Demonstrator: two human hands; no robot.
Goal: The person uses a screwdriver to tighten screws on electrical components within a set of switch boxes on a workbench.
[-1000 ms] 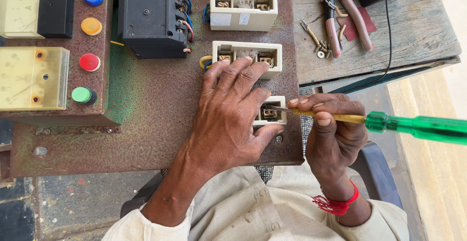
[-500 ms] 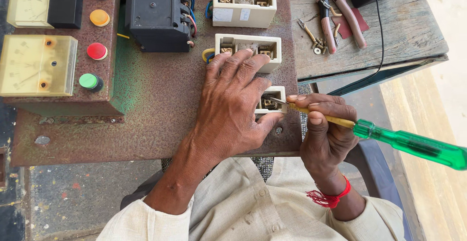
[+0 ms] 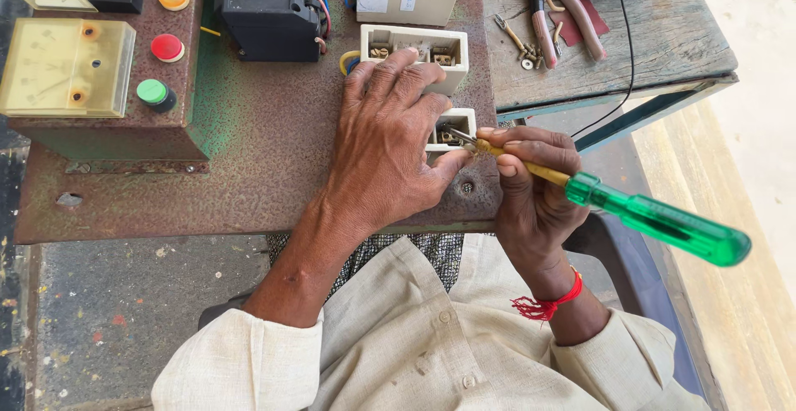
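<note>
Head view: at centre frame the left hand (image 3: 390, 145) lies flat, fingers spread, pressing on a small cream terminal block (image 3: 454, 125) bolted to the rusty panel (image 3: 249, 179). The right hand (image 3: 531, 191) pinches the metal shaft of a green-handled screwdriver (image 3: 655, 220), tip in the block. The tool looks light and stiff, its smooth plastic handle probably slippery; the shaft near the tip seems the steadier hold.

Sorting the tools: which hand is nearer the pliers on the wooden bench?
Right. The right hand is below the pliers, holding the screwdriver; the left hand lies farther left on the rusty panel.
</note>
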